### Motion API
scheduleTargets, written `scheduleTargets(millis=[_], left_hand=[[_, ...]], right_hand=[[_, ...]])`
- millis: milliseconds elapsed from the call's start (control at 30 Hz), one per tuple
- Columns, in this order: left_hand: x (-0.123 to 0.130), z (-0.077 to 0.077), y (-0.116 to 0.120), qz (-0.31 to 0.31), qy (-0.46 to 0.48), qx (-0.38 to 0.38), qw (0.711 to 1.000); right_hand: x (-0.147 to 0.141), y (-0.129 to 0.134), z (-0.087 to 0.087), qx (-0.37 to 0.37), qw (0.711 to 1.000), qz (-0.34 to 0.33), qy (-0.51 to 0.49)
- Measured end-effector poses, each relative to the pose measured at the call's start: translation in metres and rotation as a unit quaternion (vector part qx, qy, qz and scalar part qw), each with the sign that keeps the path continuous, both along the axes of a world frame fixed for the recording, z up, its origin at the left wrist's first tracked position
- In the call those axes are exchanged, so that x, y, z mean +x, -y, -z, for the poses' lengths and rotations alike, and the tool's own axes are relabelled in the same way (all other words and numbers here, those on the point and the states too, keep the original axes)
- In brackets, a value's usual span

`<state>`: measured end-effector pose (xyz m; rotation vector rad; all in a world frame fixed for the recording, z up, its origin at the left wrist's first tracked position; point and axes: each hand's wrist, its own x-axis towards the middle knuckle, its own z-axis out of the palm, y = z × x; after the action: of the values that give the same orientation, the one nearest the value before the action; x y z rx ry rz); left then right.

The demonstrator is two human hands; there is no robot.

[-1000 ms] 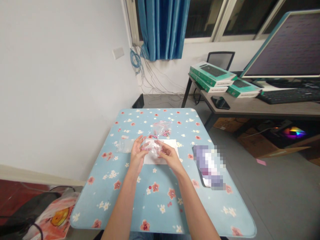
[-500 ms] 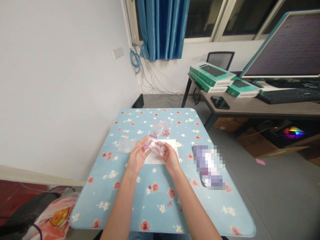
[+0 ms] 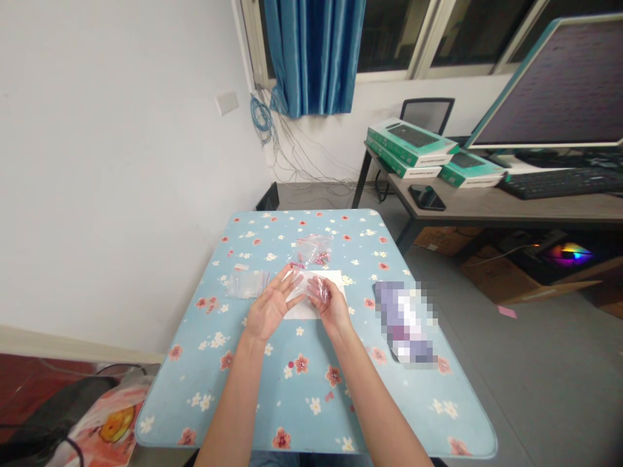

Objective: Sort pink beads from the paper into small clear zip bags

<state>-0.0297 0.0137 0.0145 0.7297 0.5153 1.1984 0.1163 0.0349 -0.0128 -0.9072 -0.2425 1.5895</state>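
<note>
"One thing held, or more?"

"One: the open left hand (image 3: 270, 310) touches a clear plastic bag (image 3: 302, 284) with its fingertips, while the half-closed right hand (image 3: 331, 306) pinches it, holding it lifted above a white paper sheet (image 3: 298, 312)."

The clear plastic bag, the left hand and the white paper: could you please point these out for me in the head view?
clear plastic bag (image 3: 302, 283), head view, on the bag's middle between the hands
left hand (image 3: 268, 308), head view, on the middle of the hand
white paper (image 3: 304, 311), head view, on a bare part below the bag

White wall (image 3: 121, 162) left; blue curtain (image 3: 314, 55), dark window (image 3: 394, 35); desk (image 3: 487, 209) with monitor (image 3: 549, 84), keyboard (image 3: 559, 183); grey floor (image 3: 511, 376); probably cardboard boxes (image 3: 496, 285) underneath.
</note>
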Motion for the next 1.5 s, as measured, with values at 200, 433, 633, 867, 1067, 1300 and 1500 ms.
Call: scheduleTargets(millis=[200,433,633,867,1067,1300,1500], left_hand=[[0.002,0.0,0.0,-0.028,-0.004,0.015,1.0],[0.002,0.004,-0.001,-0.062,0.004,0.028,0.998],[0.008,0.008,-0.003,-0.114,-0.09,0.052,0.988],[0.033,0.024,0.0,-0.226,-0.252,0.08,0.937],[0.033,0.021,-0.001,-0.251,-0.262,0.082,0.928],[0.023,0.014,-0.005,-0.292,-0.161,0.03,0.942],[-0.003,0.009,-0.009,-0.279,0.041,-0.039,0.959]], right_hand=[[0.002,-0.002,0.004,-0.015,0.999,-0.001,-0.046],[0.002,-0.001,0.004,-0.05,0.974,-0.056,-0.212],[0.001,-0.001,0.006,-0.02,0.987,-0.045,-0.151],[-0.008,0.002,0.009,0.025,0.999,-0.025,-0.027],[-0.013,0.004,0.009,0.006,0.999,-0.039,-0.037],[-0.009,0.002,0.004,0.005,0.996,-0.058,-0.067],[0.016,-0.004,-0.003,0.048,0.999,-0.002,-0.02]])
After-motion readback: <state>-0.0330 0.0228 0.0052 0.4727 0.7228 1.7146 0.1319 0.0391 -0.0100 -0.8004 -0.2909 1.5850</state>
